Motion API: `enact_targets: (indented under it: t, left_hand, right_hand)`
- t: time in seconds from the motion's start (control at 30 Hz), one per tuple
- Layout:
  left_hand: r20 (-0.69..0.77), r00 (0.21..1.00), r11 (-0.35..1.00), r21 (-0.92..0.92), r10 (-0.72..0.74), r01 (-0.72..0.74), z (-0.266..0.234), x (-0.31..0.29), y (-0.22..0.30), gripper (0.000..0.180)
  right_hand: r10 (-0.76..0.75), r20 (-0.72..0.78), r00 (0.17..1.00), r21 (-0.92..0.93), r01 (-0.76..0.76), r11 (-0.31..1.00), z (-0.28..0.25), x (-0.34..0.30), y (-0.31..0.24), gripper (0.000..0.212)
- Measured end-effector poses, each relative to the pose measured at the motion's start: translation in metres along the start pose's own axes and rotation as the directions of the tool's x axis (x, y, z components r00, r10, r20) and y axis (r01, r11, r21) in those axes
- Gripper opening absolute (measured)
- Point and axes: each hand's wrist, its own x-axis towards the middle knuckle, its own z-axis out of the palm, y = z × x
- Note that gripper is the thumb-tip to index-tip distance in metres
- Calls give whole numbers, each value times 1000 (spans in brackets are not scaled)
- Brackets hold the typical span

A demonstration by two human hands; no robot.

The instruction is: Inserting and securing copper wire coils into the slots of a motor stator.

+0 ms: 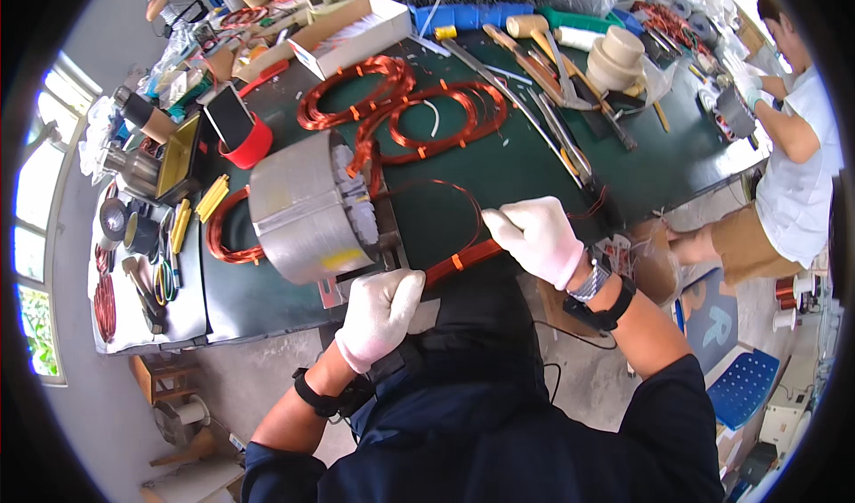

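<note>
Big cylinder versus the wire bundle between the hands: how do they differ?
The big cylinder is silver-grey; the wire bundle is copper-red with an orange tie. The big cylinder is broad and round; the wire bundle is slim and long. The big cylinder sits beyond the left hand; the wire bundle runs between it and the right hand.

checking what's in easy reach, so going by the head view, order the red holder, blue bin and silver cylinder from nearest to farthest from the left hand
1. Silver cylinder: just ahead and left of the left hand
2. Red holder: farther ahead, also left
3. Blue bin: far at the back, slightly right
</note>
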Motion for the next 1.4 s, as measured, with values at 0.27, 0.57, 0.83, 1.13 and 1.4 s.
enact_targets:
  t: [0.27, 0.57, 0.83, 1.13, 1.4]
  left_hand:
    - [182, 980, 722, -689, 82, 67, -25, -28, 18, 26]
    - [126, 985, 338, -927, -120, 160, -26, -21, 57, 36]
    - [70, 998, 582, -811, 7, 52, -34, -20, 63, 27]
    - [-48, 991, 472, -882, -123, 15, -24, -24, 57, 23]
    - [-42, 996, 717, -697, -75, 25, -34, -25, 62, 28]
  right_hand:
    - [400, -100, 911, 332, -349, 877, -25, -5, -41, 31]
    - [-506, 239, 829, -567, 542, 620, 14, -7, -104, 78]
    - [-518, 44, 854, -480, 473, 739, 18, 5, -104, 57]
    - [-567, 71, 821, -604, 488, 630, 22, -1, -117, 53]
    - [-65, 278, 958, -179, 118, 977, 15, -8, -102, 37]
